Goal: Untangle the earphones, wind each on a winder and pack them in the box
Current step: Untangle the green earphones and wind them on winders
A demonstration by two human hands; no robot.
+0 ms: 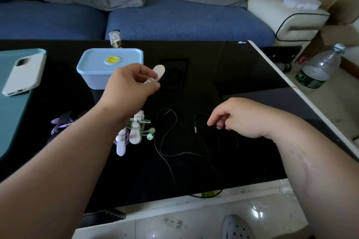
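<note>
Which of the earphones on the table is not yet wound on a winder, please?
The black earphones, lying loose across the table by the right hand. The green earphones and the purple earphones are already wound.

Dim, flat indoor light. Soft reflections are carried on the glossy black tabletop (242,75), strongest toward its far right corner. Bright glare spots are seen on the floor tiles (256,213). Wide-angle bending is noted at the frame edges. Slight softness throughout.
</note>
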